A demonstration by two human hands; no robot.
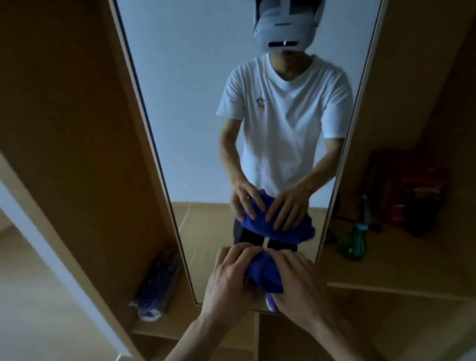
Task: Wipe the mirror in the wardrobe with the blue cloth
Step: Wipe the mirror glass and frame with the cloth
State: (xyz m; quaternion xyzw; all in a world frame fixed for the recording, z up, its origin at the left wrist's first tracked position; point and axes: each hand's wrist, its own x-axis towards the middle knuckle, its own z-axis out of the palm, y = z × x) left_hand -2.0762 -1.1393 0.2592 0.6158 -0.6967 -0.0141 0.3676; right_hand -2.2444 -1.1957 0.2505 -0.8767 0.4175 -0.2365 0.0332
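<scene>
A tall mirror (194, 113) stands inside the wooden wardrobe, its lower edge near a shelf. A bunched blue cloth (265, 275) sits low in front of the mirror, between my two hands. My left hand (231, 280) grips its left side with curled fingers. My right hand (300, 282) curls over its right side. The mirror reflects a person in a white T-shirt holding the same cloth in both hands. Whether the cloth touches the glass cannot be told.
A wrapped dark blue bundle (157, 289) leans on the shelf left of the mirror. A green spray bottle (353, 243) and a red box (405, 188) stand on the shelf to the right. Wardrobe side panels (63, 134) flank the mirror closely.
</scene>
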